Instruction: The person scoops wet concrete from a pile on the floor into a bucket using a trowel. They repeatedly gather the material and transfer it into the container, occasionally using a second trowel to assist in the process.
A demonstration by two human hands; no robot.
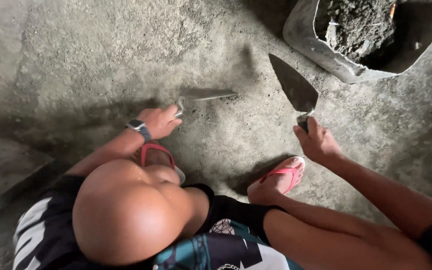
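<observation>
My left hand, with a dark wristwatch on its wrist, grips the handle of a narrow flat trowel whose blade lies level just over the rough concrete floor. My right hand holds the handle of a wide pointed trowel. Its blade is raised and its tip points toward a grey bucket of dark mortar at the top right. The two blades are apart.
I am squatting; my bare knees fill the lower view. Both feet wear pink flip-flops, the left under my left arm and the right near my right hand. A raised slab edge lies at the left.
</observation>
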